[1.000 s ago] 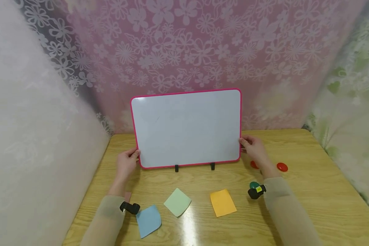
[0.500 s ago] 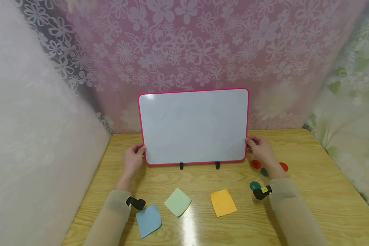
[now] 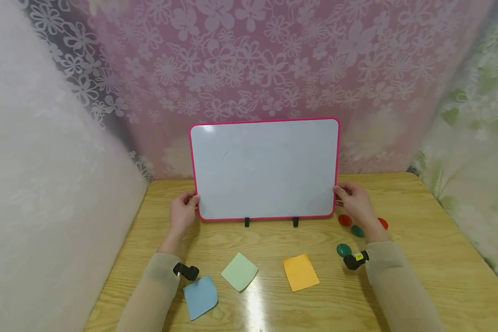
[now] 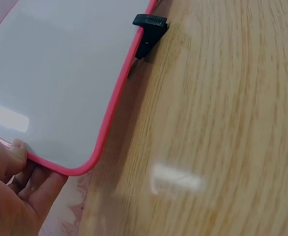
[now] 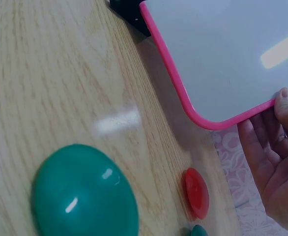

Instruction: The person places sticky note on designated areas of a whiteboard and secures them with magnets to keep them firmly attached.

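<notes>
A whiteboard (image 3: pixel 265 170) with a pink frame stands upright, leaning slightly back, at the rear of the table. Two black stand feet (image 3: pixel 246 222) show under its bottom edge. My left hand (image 3: pixel 183 213) pinches the left edge near the lower corner, thumb on the front face and fingers behind. On the opposite edge my right hand (image 3: pixel 356 203) has the same kind of grip. In the left wrist view the black foot (image 4: pixel 151 32) hooks over the board's lower rim. Beneath my right wrist lie red and green round magnets, among them a green one (image 5: pixel 87 194) and a red one (image 5: pixel 197 193).
Blue (image 3: pixel 201 298), pale green (image 3: pixel 240 272) and orange (image 3: pixel 301 272) paper squares lie on the wooden table (image 3: pixel 265 313) in front of the board. A pink floral curtain (image 3: pixel 265 60) hangs behind it, with pale cloth at both sides.
Both hands have shifted the whiteboard to the right and slightly back, with its feet moving along. It now sits more level. The paper squares have stayed put.
</notes>
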### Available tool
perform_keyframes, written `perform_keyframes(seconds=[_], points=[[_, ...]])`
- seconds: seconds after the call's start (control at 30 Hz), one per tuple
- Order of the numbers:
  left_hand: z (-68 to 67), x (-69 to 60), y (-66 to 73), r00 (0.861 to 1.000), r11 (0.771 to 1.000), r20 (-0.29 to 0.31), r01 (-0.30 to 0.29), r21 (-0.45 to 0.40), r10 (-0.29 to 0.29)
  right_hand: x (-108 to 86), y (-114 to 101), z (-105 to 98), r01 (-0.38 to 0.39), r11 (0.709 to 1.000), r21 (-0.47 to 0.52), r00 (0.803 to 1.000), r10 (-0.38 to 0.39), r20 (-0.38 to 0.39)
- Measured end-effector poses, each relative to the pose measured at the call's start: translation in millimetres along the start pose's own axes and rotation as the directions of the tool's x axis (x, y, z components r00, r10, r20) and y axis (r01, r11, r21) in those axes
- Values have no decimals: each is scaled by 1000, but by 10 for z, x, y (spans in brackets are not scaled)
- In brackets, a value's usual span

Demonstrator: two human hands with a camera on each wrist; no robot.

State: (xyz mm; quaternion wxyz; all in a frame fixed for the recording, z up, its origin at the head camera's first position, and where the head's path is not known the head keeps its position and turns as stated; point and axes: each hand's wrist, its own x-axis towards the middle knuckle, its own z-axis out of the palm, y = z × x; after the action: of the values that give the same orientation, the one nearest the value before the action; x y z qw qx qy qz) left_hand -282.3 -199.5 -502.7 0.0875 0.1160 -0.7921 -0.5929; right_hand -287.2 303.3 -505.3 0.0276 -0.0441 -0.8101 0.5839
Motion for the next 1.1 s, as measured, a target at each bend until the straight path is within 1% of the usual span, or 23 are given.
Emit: perform_keyframes(seconds=[0.2, 0.33, 0.43, 0.57, 0.67, 0.83, 1.0, 1.1], points=[[-25, -5, -11, 1000, 999, 26, 10, -40, -9, -20, -14, -3, -21, 1000, -23, 1000, 21, 13], [-59, -3, -21, 998, 997, 53, 24, -80, -20, -27, -13, -7, -14, 1000, -21, 1000, 14, 25], [-85, -19, -4, 998, 995, 65, 33, -97, -26, -31, -4, -10, 4, 1000, -6, 999, -4, 33], [-122, -49, 22, 996, 995, 86, 11, -101, -2, -41, 16, -42, 21, 1000, 9, 998, -22, 52], [-165, -70, 15, 994, 996, 102, -29, -81, 37, -57, 13, -78, 20, 1000, 5, 997, -20, 71], [-259, -135, -15, 989, 995, 115, -94, 18, 92, -89, 5, -125, 24, 1000, -12, 995, -23, 97], [-359, -224, -60, 984, 989, 139, -122, 80, 110, -156, 24, -160, 43, 998, -36, 993, -39, 116], [-438, -306, -95, 978, 983, 173, -139, 118, 118, -232, 50, -183, 70, 996, -51, 990, -64, 125]])
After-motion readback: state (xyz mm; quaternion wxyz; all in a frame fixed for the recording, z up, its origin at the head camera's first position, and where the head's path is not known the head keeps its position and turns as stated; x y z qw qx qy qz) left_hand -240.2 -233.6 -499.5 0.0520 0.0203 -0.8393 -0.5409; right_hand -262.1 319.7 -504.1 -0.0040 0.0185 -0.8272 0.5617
